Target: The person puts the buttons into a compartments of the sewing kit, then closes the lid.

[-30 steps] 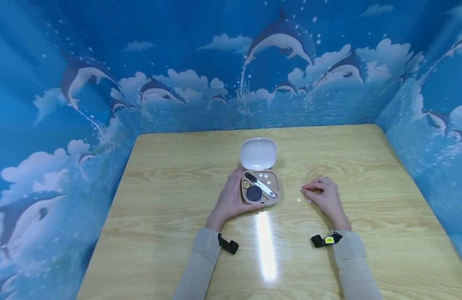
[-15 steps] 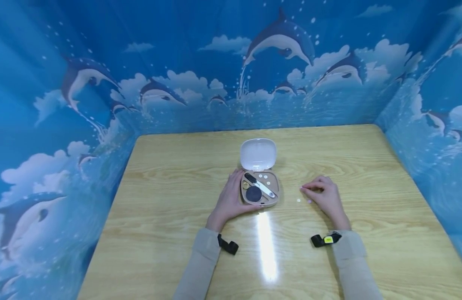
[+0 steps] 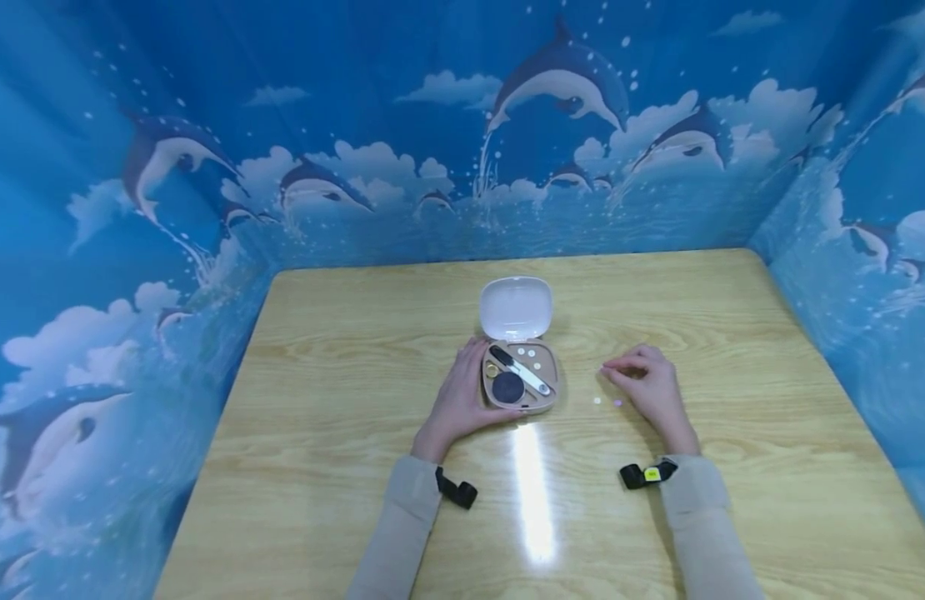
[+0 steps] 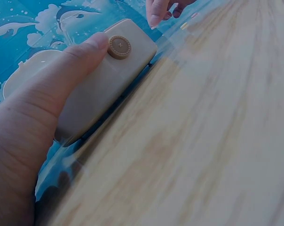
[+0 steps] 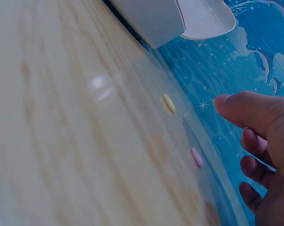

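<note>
My left hand (image 3: 462, 392) grips a beige case (image 3: 548, 404) from its left side, thumb along the front wall near a round button-shaped catch (image 4: 119, 47). The white lid (image 3: 517, 308) stands raised at the back. Inside the case lie a black-and-white slim tool (image 3: 522, 369), a dark round piece (image 3: 508, 387), a gold ring-like piece (image 3: 492, 370) and several white discs (image 3: 537, 366). To the right, my right hand (image 3: 650, 392) pinches a tiny pale disc (image 3: 602, 368) between thumb and forefinger. Near it lie a cream disc (image 5: 169, 103) and a pink disc (image 5: 197, 157).
The wood-grain table (image 3: 342, 375) carries a bright light reflection in front of the case. A blue dolphin-print curtain (image 3: 402, 125) stands behind the table and along both sides. Each wrist wears a black camera strap.
My right hand has shifted slightly up and away from the pink disc, which shows more fully. The left hand and the case stay in place.
</note>
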